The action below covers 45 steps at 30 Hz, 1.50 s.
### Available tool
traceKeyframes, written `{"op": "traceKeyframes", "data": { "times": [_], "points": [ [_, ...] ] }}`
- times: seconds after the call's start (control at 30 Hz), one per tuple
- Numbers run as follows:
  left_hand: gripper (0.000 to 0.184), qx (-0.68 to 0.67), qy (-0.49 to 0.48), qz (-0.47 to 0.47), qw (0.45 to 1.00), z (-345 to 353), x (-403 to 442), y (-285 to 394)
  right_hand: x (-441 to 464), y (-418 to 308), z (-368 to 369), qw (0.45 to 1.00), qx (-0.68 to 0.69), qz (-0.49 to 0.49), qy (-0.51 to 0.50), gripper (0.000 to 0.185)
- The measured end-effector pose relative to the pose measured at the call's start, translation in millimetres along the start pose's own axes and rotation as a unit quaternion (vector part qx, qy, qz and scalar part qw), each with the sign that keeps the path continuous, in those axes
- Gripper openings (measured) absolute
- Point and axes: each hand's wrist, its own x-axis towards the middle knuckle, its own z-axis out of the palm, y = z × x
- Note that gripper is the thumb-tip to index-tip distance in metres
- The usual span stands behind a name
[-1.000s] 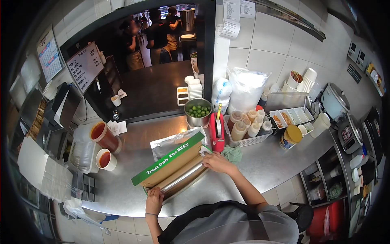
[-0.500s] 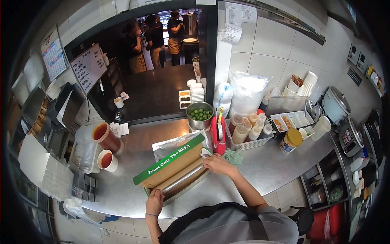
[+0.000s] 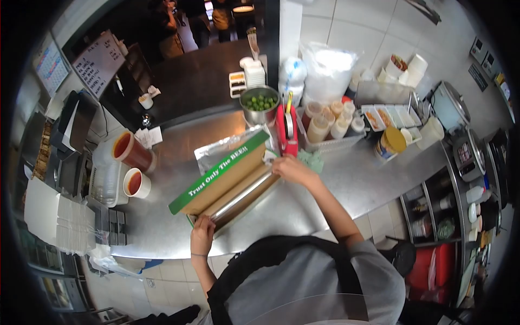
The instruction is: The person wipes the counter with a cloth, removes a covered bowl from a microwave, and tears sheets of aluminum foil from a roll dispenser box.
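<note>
A long cardboard box [image 3: 216,184] with a green-edged lid lies open and slanted on the steel counter [image 3: 168,184]. Inside it runs a shiny roll of foil [image 3: 244,197]. My left hand [image 3: 202,234] is closed at the near left end of the roll, by the box's corner. At the far right end, the closed fingers of my right hand [image 3: 292,170] grip the roll's other end. The fingertips of both hands are partly hidden, so contact with the box walls is unclear. Behind the lid lies a flat silver foil sheet [image 3: 208,156].
A metal pot of green limes [image 3: 260,103] and a red tape dispenser [image 3: 287,132] stand behind the box. Sauce bottles [image 3: 319,128] fill a basket at the right, beside a green cloth [image 3: 312,161]. Red sauce tubs [image 3: 136,184] stand left. People [image 3: 219,19] are beyond the pass-through.
The camera view has tipped downward, so more of my torso shows. Both hands stay at the two ends of the foil roll, and the box remains open.
</note>
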Motion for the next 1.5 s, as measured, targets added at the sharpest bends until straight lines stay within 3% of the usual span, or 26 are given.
{"op": "traceKeyframes", "data": {
  "times": [0.1,0.27,0.37,0.7,0.9,0.97,1.13,1.23,1.5],
  "points": [
    [0.017,-0.001,-0.021,-0.03,0.999,0,-3,1,-3,-11,-6,0.999,-0.025,-0.016,0.028,0.007],
    [0.011,0.041,0.014,0.014,0.999,3,-7,5,-17,-17,5,0.996,0.02,0.035,0.085,0.007],
    [0.01,0.02,0.038,0.006,0.999,5,-6,3,-19,-17,2,0.991,-0.01,-0.008,0.136,0.007],
    [0.008,-0.005,0.071,0.005,0.997,-2,-6,15,-27,-28,-1,0.977,0.075,0.025,0.196,0.011],
    [0.008,-0.078,0.066,-0.067,0.992,-6,-7,21,-28,-31,-5,0.958,0.177,0.073,0.214,0.007],
    [0.009,-0.102,0.115,-0.011,0.988,-3,-7,17,-27,-28,-6,0.957,0.171,0.037,0.233,0.005],
    [0.007,-0.209,0.108,-0.068,0.97,-1,-11,13,-28,-29,-14,0.963,0.141,0.029,0.226,0.008],
    [0.006,-0.241,0.109,-0.072,0.962,-1,-12,14,-30,-31,-14,0.965,0.082,0.034,0.247,0.007],
    [0.005,-0.306,0.119,-0.076,0.942,-3,-13,18,-37,-41,-33,0.965,0.085,0.055,0.243,0.006]
  ]
}}
